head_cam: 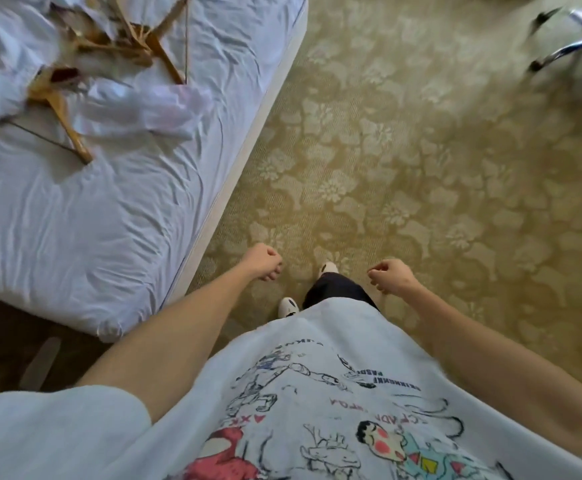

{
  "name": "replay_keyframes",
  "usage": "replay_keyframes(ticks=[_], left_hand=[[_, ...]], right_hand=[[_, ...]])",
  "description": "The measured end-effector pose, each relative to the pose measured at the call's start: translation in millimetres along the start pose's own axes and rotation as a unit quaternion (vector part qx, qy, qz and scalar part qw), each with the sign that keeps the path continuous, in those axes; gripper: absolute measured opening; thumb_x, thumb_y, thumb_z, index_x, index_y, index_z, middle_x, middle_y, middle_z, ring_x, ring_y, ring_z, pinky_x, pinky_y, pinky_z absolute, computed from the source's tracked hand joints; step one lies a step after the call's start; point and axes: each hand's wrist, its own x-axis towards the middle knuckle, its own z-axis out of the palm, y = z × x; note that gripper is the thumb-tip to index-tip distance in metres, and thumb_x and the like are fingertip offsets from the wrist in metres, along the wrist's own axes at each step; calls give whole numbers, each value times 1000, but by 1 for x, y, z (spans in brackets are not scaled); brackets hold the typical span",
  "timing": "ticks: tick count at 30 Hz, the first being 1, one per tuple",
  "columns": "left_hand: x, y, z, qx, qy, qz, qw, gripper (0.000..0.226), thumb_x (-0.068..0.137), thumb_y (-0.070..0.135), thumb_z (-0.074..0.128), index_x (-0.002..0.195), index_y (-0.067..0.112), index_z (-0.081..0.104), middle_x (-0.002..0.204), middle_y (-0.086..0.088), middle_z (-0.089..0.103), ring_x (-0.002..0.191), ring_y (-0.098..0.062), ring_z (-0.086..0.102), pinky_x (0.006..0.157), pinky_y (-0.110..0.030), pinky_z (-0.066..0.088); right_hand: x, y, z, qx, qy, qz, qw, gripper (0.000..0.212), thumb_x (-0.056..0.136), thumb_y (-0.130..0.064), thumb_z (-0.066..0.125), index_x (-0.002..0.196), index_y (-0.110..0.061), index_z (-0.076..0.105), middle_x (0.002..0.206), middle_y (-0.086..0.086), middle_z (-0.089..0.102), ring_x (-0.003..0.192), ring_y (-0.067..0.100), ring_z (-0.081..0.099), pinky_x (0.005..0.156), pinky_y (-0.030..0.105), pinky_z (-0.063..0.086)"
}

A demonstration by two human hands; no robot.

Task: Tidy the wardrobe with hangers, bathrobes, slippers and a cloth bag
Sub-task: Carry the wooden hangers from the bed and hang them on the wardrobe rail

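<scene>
Standing on the patterned carpet (pixel 403 161) beside the bed (pixel 116 216), both arms hanging forward over a printed white shirt (pixel 310 393). Left hand (pixel 263 261) curled into a loose fist, holding nothing; right hand (pixel 391 275) likewise curled and empty. Wooden hangers (pixel 133 43) piled on the rumpled sheet at the far end of the bed, tangled with white cloth (pixel 151 109) (bathrobe or bag, too blurred to tell), well apart from both hands

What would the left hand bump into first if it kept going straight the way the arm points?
Probably only the carpet. The left hand points past the bed corner, though depth is hard to judge.
</scene>
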Motion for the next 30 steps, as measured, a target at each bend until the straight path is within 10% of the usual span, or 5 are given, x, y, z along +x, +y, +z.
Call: replay_keyframes(ticks=[13,30], left_hand=[[211,259,-154,-1,27,-6,1000,17,101,13,55,97,4,69,79,-7,70,58,-16,61,52,-24,50],[397,342,-361,-139,107,-167,970,21,97,11,55,99,-1,72,81,-12,70,57,-22,62,55,-26,53]], right_hand=[[245,-154,-173,1,-24,40,999,20,94,-13,57,95,0,73,73,9,69,59,20,59,58,30,53],[498,-587,-306,-180,-116,-211,954,20,91,-17,57,99,-10,74,91,5,73,87,23,69,80,37,57]])
